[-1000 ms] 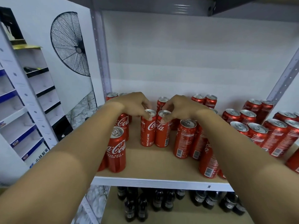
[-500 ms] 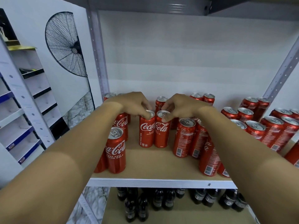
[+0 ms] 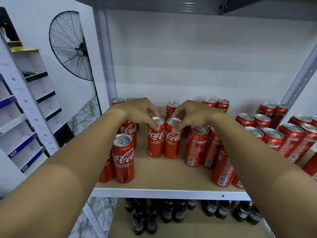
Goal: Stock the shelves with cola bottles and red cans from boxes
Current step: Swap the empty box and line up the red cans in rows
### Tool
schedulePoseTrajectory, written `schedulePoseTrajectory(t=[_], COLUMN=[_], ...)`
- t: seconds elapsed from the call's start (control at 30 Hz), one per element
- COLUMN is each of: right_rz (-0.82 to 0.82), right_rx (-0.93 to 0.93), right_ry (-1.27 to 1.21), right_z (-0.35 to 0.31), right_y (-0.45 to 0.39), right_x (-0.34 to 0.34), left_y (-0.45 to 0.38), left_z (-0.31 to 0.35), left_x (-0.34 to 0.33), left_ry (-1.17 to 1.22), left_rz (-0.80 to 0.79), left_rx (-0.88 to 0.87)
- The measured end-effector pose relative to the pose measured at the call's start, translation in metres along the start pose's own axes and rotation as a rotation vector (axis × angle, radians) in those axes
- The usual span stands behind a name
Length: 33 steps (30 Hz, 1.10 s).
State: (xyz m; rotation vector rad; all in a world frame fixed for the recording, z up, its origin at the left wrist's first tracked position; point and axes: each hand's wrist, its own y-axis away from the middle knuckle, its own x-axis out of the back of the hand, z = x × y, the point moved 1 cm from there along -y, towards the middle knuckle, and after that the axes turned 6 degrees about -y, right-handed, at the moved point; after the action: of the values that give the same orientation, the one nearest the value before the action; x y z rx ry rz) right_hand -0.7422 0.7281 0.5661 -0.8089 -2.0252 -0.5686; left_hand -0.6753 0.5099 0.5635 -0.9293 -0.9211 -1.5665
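Two red cans stand side by side, touching, in the middle of the wooden shelf (image 3: 164, 176). My left hand (image 3: 139, 110) pinches the rim of the left can (image 3: 155, 141) from above. My right hand (image 3: 192, 114) pinches the rim of the right can (image 3: 172, 143) the same way. Both cans stand upright with their logos facing me. Several more red cans stand around them: a front-left can (image 3: 123, 158), a group at the right (image 3: 196, 145) and a row along the back wall (image 3: 223, 103). Dark cola bottles (image 3: 173, 212) fill the shelf below.
Grey metal uprights (image 3: 104, 54) frame the shelf on both sides, with another shelf board overhead. A black wall fan (image 3: 70, 45) hangs at the left. A white and blue rack (image 3: 24, 121) stands at the far left. Bare wood lies in front of the two held cans.
Both hands stayed on the two can tops. The cans have turned so their logos now face me. The camera view has shifted slightly.
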Motion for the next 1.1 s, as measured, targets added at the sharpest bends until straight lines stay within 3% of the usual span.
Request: schedulePoseTrajectory(t=[0.2,0.7,1.1], right_rz=[0.058,0.005,0.069], right_rx=[-0.027,0.014,0.003], right_ry=[0.040,-0.044,-0.018], right_z=[-0.002,0.003,0.002], right_y=[-0.003,-0.002,0.003], right_x=[-0.004,-0.002,-0.008], left_y=[-0.004,-0.003,0.003], left_z=[-0.001,-0.006,-0.009], left_x=[-0.004,-0.003,-0.012], left_ry=[-0.037,0.048,0.078], left_rz=[0.063,0.027,0.056], left_rx=[0.044,-0.026,-0.007])
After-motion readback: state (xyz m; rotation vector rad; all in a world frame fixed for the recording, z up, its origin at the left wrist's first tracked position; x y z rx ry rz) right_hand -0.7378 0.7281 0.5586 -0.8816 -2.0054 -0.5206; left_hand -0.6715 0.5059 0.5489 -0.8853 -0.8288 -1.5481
